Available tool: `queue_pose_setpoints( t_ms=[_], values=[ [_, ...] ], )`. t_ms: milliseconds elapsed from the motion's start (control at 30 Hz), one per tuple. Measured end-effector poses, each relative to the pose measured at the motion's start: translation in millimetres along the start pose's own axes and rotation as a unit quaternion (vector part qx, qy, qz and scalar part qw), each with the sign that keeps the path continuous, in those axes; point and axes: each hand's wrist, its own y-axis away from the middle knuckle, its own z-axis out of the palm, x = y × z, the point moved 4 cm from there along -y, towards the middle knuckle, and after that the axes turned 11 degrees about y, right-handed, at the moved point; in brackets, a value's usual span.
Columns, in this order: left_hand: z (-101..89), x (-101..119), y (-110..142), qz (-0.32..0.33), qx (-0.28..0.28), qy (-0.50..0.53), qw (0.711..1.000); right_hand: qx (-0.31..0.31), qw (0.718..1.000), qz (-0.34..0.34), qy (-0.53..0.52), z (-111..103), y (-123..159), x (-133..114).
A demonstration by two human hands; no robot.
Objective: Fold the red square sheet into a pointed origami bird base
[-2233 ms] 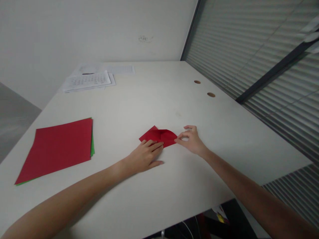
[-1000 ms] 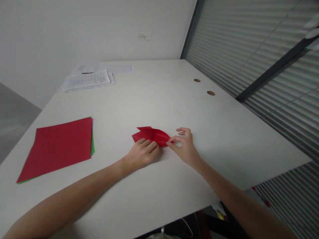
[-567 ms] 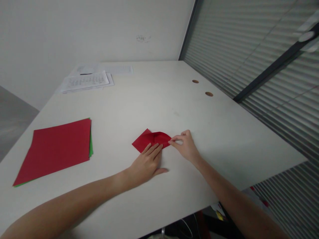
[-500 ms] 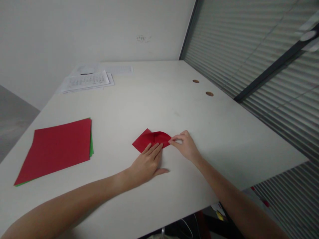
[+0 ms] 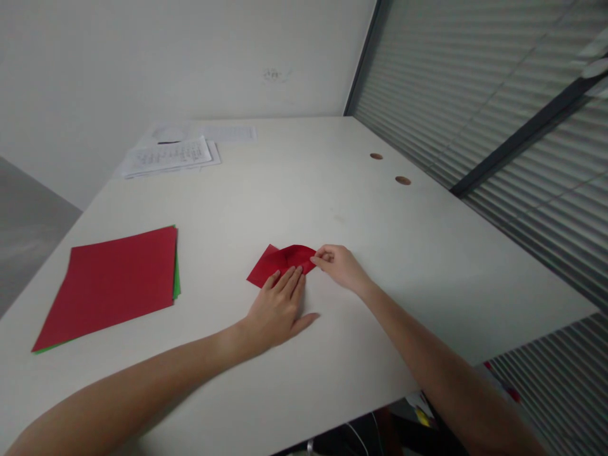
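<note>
A folded piece of red paper (image 5: pixel 291 254) lies on the white table, its upper layer bulging up in a curve and its left part ending in a flat point. My left hand (image 5: pixel 280 310) rests on its near edge, fingers stretched out and pressing down, thumb spread to the right. At the paper's right corner, my right hand (image 5: pixel 338 263) pinches the tip between thumb and forefinger. The paper's near edge is partly hidden under the left fingers.
To the left lies a stack of red sheets (image 5: pixel 111 278) with green sheets (image 5: pixel 177 278) showing beneath. White papers with writing (image 5: pixel 171 155) sit at the far left of the table (image 5: pixel 285 183). Two round holes (image 5: pixel 403 180) are near its right edge, beside window blinds (image 5: pixel 475 95).
My right hand has moved left and slightly away from me, still pinching the paper's corner. The red paper has turned and shifted a little left. My left hand stays pressed on it.
</note>
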Motion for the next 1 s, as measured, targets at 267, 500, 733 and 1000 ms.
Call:
queue_pose_setpoints(
  t_ms=[267, 500, 733, 1000],
  values=[
    [-1.1, -0.1, -0.7, -0.018, -0.01, 0.005, 1.0, 0.028, 0.998, 0.016, 0.058, -3.5, 1.3, 2.0],
    [-1.1, -0.1, -0.6, -0.026, -0.021, -0.002, 0.999, 0.035, 0.994, -0.007, 0.102, -2.4, 3.9, 1.3],
    [0.7, 0.7, -1.2, -0.024, -0.026, -0.013, 0.999, 0.074, 0.982, -0.062, 0.163, -1.1, 6.2, -0.2],
    [0.5, 1.6, -1.4, -0.029, -0.033, -0.016, 0.999, 0.087, 0.985, -0.088, 0.117, 1.1, 6.7, 6.8]
  ],
)
